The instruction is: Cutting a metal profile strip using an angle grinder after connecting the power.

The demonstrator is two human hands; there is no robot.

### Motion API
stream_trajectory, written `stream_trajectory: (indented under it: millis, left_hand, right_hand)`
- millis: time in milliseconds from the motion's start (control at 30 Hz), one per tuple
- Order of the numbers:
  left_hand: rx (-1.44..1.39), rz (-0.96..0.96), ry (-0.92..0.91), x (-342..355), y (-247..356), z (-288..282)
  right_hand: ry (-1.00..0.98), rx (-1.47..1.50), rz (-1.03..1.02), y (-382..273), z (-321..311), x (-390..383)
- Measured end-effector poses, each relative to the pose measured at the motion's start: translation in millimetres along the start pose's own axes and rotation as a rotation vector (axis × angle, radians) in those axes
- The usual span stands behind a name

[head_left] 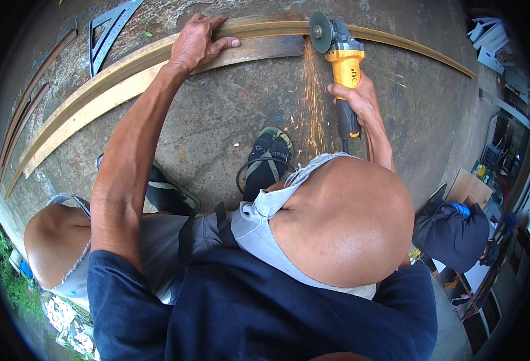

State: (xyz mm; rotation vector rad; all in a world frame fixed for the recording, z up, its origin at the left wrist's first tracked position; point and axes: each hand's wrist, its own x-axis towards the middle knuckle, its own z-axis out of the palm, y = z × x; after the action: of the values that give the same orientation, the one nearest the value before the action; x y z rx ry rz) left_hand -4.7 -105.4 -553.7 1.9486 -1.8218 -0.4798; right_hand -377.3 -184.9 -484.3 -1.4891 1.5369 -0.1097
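Note:
A long, narrow metal bar (397, 41) crosses the far side, passing over a flat wooden board (117, 99). My left hand (199, 43) grips the bar left of the middle, thumb stretched toward the near side and fingers over it. In my right hand (361, 99) is a yellow and grey angle grinder (345, 66), held by its dark rear body. The grinder's disc (320, 32) stands upright against the bar just past the board's right end. Orange sparks (314, 102) stream from there toward me. The exact cut in the bar is hidden by the disc.
A metal set square (105, 42) lies at the far left, near several rusty strips (27, 108). My sandalled foot (268, 156) is close to the sparks, with a dark cord beside it. A dark bag-like bundle (454, 234) and cluttered tools sit on the right.

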Motion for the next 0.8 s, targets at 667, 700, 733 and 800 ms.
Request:
stream_trajectory:
  millis: [667,700,733,800]
  left_hand:
    - [0.016,0.008,0.011,-0.9,-2.6,1.7]
    - [0.016,0.018,0.013,-0.1,-2.4,1.9]
    - [0.016,0.028,0.016,0.3,-2.2,1.9]
    - [0.022,0.031,0.013,1.1,-2.5,1.4]
  right_hand:
    - [0.003,-0.004,0.024,-4.8,0.4,0.6]
    - [0.004,0.002,0.012,-5.0,0.1,0.0]
    - [0.004,0.001,0.012,-3.8,-0.2,0.0]
    - [-0.001,0.021,0.019,-1.4,-0.5,-0.5]
